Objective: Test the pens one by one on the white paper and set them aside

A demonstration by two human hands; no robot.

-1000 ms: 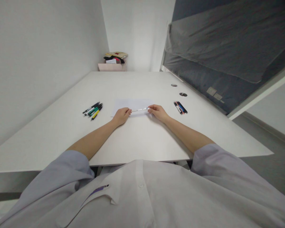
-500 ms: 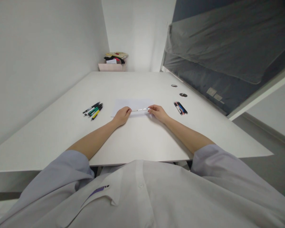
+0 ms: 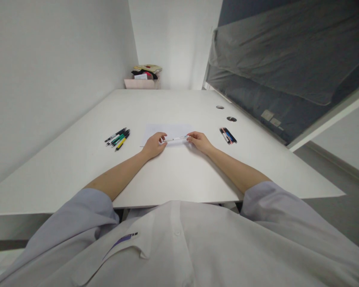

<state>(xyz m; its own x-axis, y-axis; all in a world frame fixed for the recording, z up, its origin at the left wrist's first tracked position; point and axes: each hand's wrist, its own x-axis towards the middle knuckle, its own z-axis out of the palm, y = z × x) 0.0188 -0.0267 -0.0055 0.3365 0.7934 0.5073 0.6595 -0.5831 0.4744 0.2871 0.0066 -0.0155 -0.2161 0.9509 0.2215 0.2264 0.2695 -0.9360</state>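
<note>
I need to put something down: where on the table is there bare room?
A broad bare patch of table lies beyond the white paper. Others: between the left-side pens and left wall, and between the forearms, this side of the paper. It's crowded over the paper: the right hand holds a white pen, the left hand at its other end.

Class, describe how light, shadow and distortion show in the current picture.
Head view: soft brightness on the far wall; head view: faint shadow beneath the right hand; head view: sleeves stretched toward the lower corners; head view: white pen too small for fine detail.
</note>
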